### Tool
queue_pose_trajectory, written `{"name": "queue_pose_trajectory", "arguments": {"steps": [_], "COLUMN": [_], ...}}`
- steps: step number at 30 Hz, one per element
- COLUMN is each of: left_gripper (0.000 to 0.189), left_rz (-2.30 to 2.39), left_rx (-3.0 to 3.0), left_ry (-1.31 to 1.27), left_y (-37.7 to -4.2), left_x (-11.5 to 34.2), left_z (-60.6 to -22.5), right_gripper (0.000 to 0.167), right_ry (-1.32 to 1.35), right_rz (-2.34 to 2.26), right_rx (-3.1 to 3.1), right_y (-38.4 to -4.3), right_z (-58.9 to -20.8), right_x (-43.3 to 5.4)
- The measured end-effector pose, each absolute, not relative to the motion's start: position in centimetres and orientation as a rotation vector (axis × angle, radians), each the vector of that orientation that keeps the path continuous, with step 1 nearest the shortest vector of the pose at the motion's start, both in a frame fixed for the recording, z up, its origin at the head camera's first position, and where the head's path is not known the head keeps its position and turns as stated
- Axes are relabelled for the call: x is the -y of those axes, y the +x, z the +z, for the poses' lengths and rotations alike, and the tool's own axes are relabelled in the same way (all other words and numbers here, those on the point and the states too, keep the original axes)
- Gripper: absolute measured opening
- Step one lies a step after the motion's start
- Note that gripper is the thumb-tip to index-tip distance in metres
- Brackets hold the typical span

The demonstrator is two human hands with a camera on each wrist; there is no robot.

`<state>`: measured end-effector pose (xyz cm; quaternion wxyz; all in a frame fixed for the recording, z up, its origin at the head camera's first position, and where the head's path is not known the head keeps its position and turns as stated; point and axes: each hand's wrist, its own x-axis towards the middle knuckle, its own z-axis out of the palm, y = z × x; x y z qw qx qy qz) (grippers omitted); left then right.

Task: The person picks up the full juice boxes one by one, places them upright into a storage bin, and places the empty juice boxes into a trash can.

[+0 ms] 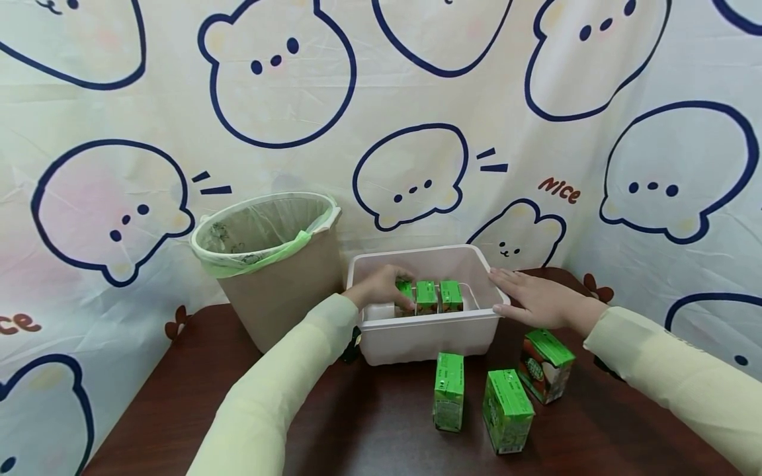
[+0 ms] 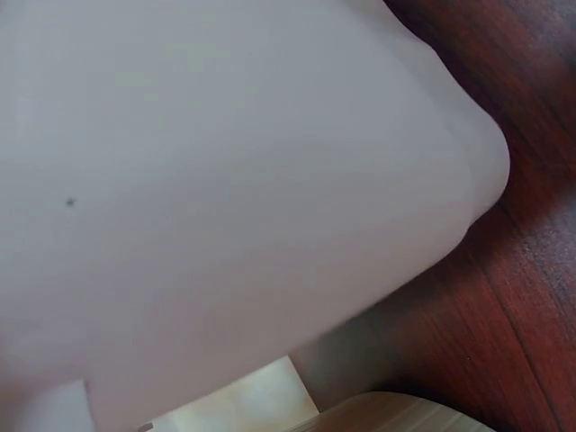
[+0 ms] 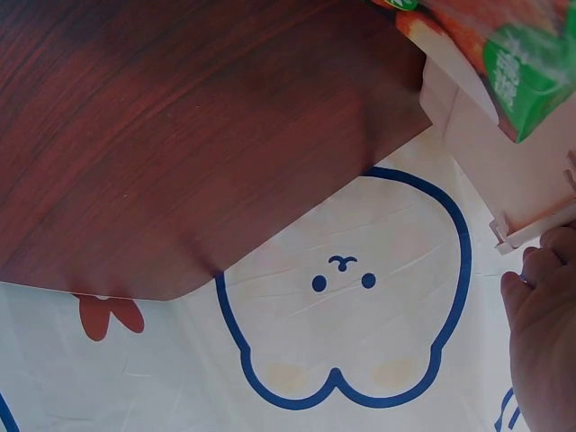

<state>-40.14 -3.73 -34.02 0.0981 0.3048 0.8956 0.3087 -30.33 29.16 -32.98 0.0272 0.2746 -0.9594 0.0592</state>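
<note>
A pinkish-white plastic bin (image 1: pixel 428 340) stands on the table, with a row of small green cartons inside, among them a middle carton (image 1: pixel 426 296) and a right-hand carton (image 1: pixel 451 295). My left hand (image 1: pixel 383 287) reaches into the bin and grips the leftmost carton (image 1: pixel 405 289), largely covered by the fingers. With fingers extended, my right hand (image 1: pixel 538 299) rests on the bin's right rim; the right wrist view shows this hand (image 3: pixel 544 333) beside the rim. The left wrist view is mostly filled by the bin's outer wall (image 2: pixel 225 180), and the left hand's grip is hidden there.
Three more cartons stand on the dark wooden table (image 1: pixel 369 423) in front of the bin: one upright carton (image 1: pixel 449 391), a second carton (image 1: pixel 508 411) and a third carton (image 1: pixel 546 365). A lined waste bin (image 1: pixel 280 284) is at the left. A patterned curtain (image 1: pixel 411 99) hangs behind.
</note>
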Motion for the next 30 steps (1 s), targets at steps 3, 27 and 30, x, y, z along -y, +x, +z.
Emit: {"name": "queue_pose_trajectory", "arguments": {"steps": [3,27,30], "left_gripper": [0.055,0.041,0.051], "left_rz": [0.909,0.858,0.848], "left_rx": [-2.646,-2.656,-2.655], "left_ry": [0.911,0.891,0.873], "left_y": [-40.13,-39.75,-39.8], "left_x": [3.71,3.91,3.87], "left_z": [-34.0,-33.79,-33.74], "right_gripper": [0.082,0.084,0.085], "right_ry": [0.852,0.833,0.824], "right_rz": [0.178,0.181,0.185], "right_rx": [2.959,2.978,2.986], "right_y": [-30.26,-30.59,-30.54], "right_z": [-32.98,-33.18,-33.16], "right_x": [-29.19,-29.24,-29.27]}}
